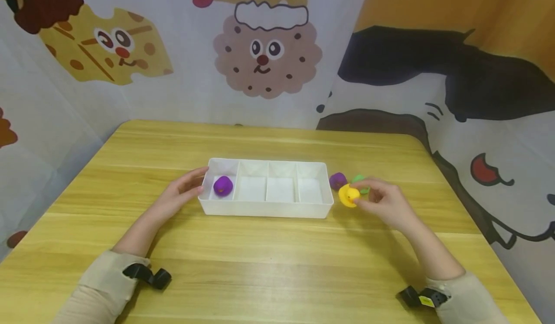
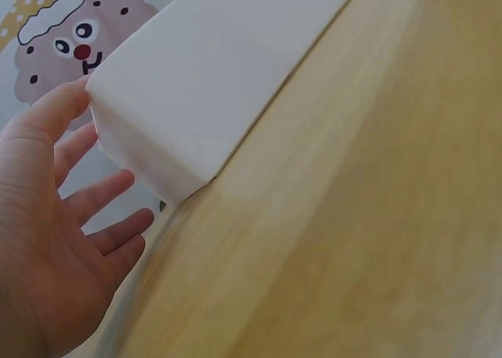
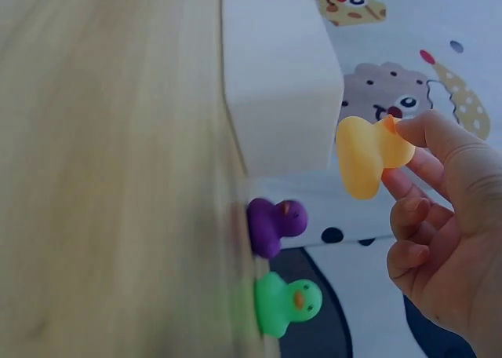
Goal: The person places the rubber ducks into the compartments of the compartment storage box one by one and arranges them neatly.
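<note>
A white box (image 1: pixel 266 209) with a row of compartments sits on the table. In its leftmost compartment lies a purple toy duck (image 1: pixel 223 186). My left hand (image 1: pixel 181 189) is at the box's left end, thumb and fingertips right at the wall, the other fingers spread in the left wrist view. My right hand (image 1: pixel 383 201) pinches a yellow rubber duck (image 3: pixel 362 155) between thumb and fingers, raised beside the box's right end. Behind it on the table stand a second purple duck (image 3: pixel 274 224) and a green duck (image 3: pixel 287 304), the green one partly hidden by the hand in the head view.
The wooden table (image 1: pixel 260 266) runs back to a printed curtain (image 1: pixel 173 102) with cartoon food and an animal. Black wrist cameras are strapped to both sleeves, one on the left sleeve (image 1: pixel 101 276) and one on the right sleeve (image 1: pixel 468 297).
</note>
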{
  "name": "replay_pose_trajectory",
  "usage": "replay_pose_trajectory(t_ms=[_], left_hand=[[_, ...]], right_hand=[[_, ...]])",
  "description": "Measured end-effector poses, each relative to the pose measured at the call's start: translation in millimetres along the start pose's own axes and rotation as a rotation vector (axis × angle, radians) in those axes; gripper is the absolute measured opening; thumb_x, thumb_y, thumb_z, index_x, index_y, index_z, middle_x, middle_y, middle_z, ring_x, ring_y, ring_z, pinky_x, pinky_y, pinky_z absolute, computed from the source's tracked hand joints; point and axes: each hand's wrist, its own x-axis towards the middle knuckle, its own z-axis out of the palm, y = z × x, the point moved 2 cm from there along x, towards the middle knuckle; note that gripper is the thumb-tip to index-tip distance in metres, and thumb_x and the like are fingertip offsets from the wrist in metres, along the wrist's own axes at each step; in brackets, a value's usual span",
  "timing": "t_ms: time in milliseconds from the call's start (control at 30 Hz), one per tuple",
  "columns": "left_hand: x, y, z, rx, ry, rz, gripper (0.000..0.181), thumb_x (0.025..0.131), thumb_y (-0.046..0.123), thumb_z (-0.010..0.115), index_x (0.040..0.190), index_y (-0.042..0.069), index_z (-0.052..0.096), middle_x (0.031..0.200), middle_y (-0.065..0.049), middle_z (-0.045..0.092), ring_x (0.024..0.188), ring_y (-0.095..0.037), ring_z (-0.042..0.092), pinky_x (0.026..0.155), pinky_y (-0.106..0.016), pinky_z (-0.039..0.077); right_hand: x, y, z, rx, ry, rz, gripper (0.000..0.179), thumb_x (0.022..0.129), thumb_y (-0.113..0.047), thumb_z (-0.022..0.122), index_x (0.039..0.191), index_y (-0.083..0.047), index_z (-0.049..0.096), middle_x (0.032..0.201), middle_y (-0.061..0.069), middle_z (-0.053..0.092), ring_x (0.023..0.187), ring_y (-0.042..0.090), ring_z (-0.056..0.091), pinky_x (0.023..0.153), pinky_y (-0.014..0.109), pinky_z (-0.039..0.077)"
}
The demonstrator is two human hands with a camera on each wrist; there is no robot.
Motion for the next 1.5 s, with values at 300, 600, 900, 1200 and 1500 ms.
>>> replay_pose_trajectory(t_ms=[300, 600, 900, 1200, 1500], left_hand=[[0.4, -0.9, 0.6, -0.013, 0.000, 0.004, 0.053, 0.099, 0.014, 0.053, 0.148, 0.008, 0.035, 0.145, -0.023, 0.039, 0.131, -0.038, 0.038, 0.096, -0.017, 0.036], [1.4, -2.0, 1.2, -0.020, -0.006, 0.009, 0.052, 0.099, 0.015, 0.053, 0.148, 0.008, 0.035, 0.146, -0.021, 0.038, 0.132, -0.037, 0.037, 0.097, -0.019, 0.036], [1.4, -4.1, 0.1, -0.005, -0.004, 0.008, 0.053, 0.100, 0.018, 0.053, 0.149, 0.009, 0.034, 0.145, -0.023, 0.038, 0.132, -0.038, 0.037, 0.106, -0.040, 0.034], [1.1, -4.9, -0.6, -0.003, 0.001, 0.011, 0.053, 0.100, 0.018, 0.053, 0.149, 0.008, 0.034, 0.145, -0.023, 0.038, 0.132, -0.038, 0.037, 0.103, -0.029, 0.036], [1.3, -5.0, -0.3, -0.011, 0.002, 0.031, 0.052, 0.099, 0.015, 0.053, 0.148, 0.007, 0.035, 0.146, -0.022, 0.037, 0.131, -0.039, 0.037, 0.096, -0.015, 0.036]], right_hand=[[8.4, -27, 6, -0.003, 0.027, -0.022, 0.028, 0.080, -0.005, 0.077, 0.107, -0.012, 0.072, 0.085, 0.000, 0.061, 0.056, 0.017, 0.042, 0.045, 0.027, 0.035], [19.7, -46, 16, 0.070, 0.011, -0.075, 0.030, 0.079, -0.001, 0.077, 0.108, -0.009, 0.072, 0.090, 0.002, 0.063, 0.054, 0.016, 0.039, 0.044, 0.026, 0.033], [36.1, -65, 30, 0.125, -0.025, -0.084, 0.030, 0.080, -0.003, 0.077, 0.109, -0.008, 0.071, 0.086, 0.002, 0.061, 0.060, 0.016, 0.046, 0.049, 0.023, 0.040], [55.1, -81, 55, 0.158, -0.091, -0.126, 0.026, 0.082, -0.012, 0.077, 0.107, -0.013, 0.072, 0.087, 0.000, 0.061, 0.055, 0.018, 0.040, 0.045, 0.025, 0.032], [72.2, -91, 78, 0.153, -0.110, -0.172, 0.026, 0.081, -0.011, 0.077, 0.106, -0.014, 0.072, 0.088, -0.004, 0.063, 0.053, 0.018, 0.040, 0.043, 0.026, 0.031]])
